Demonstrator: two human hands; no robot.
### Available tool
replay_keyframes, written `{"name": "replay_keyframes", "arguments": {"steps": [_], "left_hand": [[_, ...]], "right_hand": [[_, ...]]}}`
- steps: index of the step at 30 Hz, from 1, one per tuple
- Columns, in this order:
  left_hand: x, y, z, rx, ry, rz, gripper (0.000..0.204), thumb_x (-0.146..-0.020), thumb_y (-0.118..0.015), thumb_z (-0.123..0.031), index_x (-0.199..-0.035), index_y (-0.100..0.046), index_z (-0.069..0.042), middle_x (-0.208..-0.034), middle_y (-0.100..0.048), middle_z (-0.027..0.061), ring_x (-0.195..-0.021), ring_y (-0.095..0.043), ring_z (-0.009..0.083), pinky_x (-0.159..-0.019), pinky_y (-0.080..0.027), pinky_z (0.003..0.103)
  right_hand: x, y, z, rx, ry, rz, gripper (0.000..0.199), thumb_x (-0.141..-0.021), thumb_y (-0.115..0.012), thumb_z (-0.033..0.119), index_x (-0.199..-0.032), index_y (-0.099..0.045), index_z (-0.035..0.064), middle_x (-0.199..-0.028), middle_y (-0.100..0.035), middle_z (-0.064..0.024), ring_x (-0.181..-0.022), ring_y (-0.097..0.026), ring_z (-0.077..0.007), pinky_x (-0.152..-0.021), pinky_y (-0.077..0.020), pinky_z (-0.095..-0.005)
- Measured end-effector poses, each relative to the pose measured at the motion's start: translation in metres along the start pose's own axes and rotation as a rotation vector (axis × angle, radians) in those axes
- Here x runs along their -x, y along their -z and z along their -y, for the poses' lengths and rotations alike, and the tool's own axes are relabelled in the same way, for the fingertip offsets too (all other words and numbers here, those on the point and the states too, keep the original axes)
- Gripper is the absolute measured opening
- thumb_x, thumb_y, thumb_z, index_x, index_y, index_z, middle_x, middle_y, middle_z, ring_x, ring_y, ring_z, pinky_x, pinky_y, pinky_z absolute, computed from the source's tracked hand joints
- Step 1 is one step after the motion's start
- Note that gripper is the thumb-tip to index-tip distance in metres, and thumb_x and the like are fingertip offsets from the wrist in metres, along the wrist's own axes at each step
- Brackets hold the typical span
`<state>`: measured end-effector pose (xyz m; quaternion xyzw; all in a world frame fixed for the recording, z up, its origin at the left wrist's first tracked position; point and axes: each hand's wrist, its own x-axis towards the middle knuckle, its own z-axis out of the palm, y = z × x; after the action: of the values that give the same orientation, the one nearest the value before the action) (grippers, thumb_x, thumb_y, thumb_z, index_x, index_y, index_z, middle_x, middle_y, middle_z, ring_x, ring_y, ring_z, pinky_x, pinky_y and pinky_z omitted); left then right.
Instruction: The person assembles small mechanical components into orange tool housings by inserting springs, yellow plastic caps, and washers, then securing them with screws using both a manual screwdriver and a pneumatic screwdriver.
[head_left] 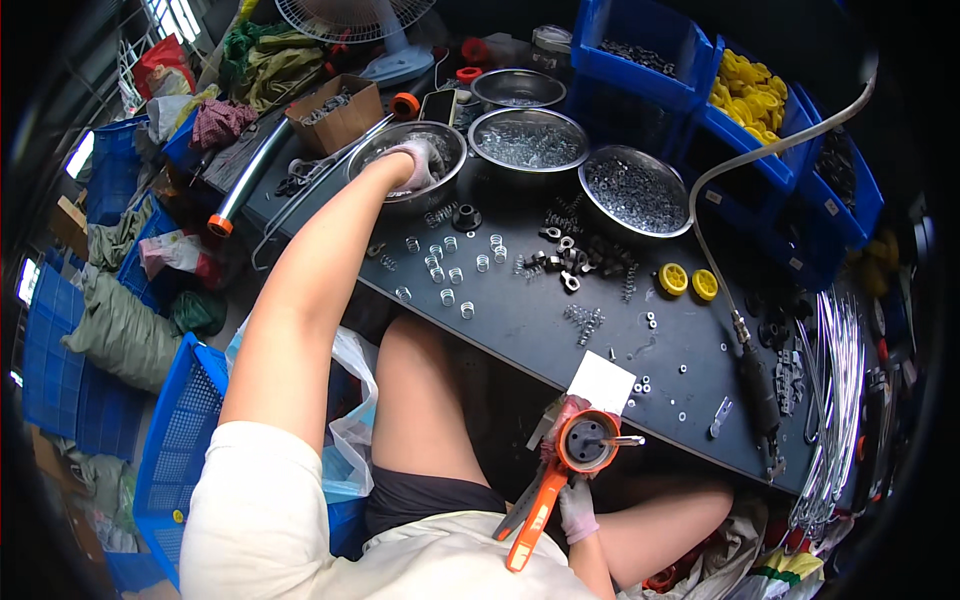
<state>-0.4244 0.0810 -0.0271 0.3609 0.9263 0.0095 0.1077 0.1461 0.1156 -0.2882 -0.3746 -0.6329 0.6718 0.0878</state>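
Note:
My left arm reaches far forward, and my gloved left hand dips into a steel bowl. Its fingertips are down inside the bowl, so their grip is hidden. At the table's front edge is an orange lever-handled tool with a round, dark-centred head; a metal rod sticks out to the right. My gloved right hand is up against the underside of this head, its fingers mostly hidden behind it. A white square plate lies just beyond the head.
Short springs, black and metal fittings and two yellow wheels lie on the dark table. Behind stand more steel bowls and blue bins. A hose-fed driver and bent metal rods are at the right.

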Motion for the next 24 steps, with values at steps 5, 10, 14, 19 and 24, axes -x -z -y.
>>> {"name": "replay_keyframes", "arguments": {"steps": [5, 10, 14, 19, 24], "left_hand": [[0.014, 0.002, 0.016, 0.234, -0.051, -0.116, 0.031, -0.072, -0.078, -0.014, -0.102, -0.074, -0.013, -0.110, -0.068, 0.0083, -0.097, -0.065, 0.0240, -0.093, -0.048, 0.034], [0.012, -0.001, 0.027, 0.415, -0.019, -0.136, 0.024, -0.076, -0.077, -0.013, -0.099, -0.073, -0.010, -0.102, -0.071, 0.0059, -0.089, -0.064, 0.0176, -0.087, -0.048, 0.031], [0.015, -0.002, 0.028, 0.436, 0.026, -0.228, 0.021, -0.077, -0.075, -0.009, -0.097, -0.073, -0.009, -0.097, -0.071, 0.0057, -0.086, -0.064, 0.0161, -0.084, -0.049, 0.030], [0.053, 0.025, -0.037, 0.923, -0.308, -0.479, 0.014, -0.083, -0.070, -0.002, -0.096, -0.069, 0.001, -0.087, -0.070, 0.0032, -0.077, -0.062, 0.0088, -0.074, -0.051, 0.024], [0.146, -0.035, -0.144, 1.037, -0.458, 0.276, 0.014, -0.079, -0.067, 0.000, -0.093, -0.067, 0.004, -0.078, -0.068, 0.0081, -0.069, -0.064, 0.0128, -0.066, -0.053, 0.027]], "right_hand": [[0.006, -0.001, 0.009, -0.053, -0.077, 0.040, 0.030, -0.092, -0.059, 0.014, -0.119, -0.054, 0.0009, -0.109, -0.063, -0.0075, -0.100, -0.058, -0.0166, -0.090, -0.0441, -0.0300], [0.003, -0.003, 0.000, -0.002, -0.054, 0.013, 0.034, -0.091, -0.058, 0.011, -0.122, -0.053, -0.0013, -0.110, -0.063, -0.0099, -0.103, -0.057, -0.0174, -0.092, -0.0435, -0.0309], [0.005, -0.001, -0.009, -0.008, -0.039, 0.041, 0.037, -0.091, -0.058, 0.010, -0.124, -0.052, -0.0026, -0.114, -0.061, -0.0120, -0.105, -0.057, -0.0191, -0.093, -0.0429, -0.0313], [0.008, -0.004, 0.000, -0.011, -0.030, 0.050, 0.036, -0.089, -0.055, 0.007, -0.124, -0.053, -0.0031, -0.116, -0.061, -0.0119, -0.107, -0.057, -0.0191, -0.095, -0.0423, -0.0311], [0.005, -0.008, 0.011, 0.002, -0.049, 0.118, 0.040, -0.089, -0.053, 0.003, -0.128, -0.049, -0.0031, -0.120, -0.060, -0.0120, -0.113, -0.055, -0.0191, -0.098, -0.0407, -0.0302]]}}
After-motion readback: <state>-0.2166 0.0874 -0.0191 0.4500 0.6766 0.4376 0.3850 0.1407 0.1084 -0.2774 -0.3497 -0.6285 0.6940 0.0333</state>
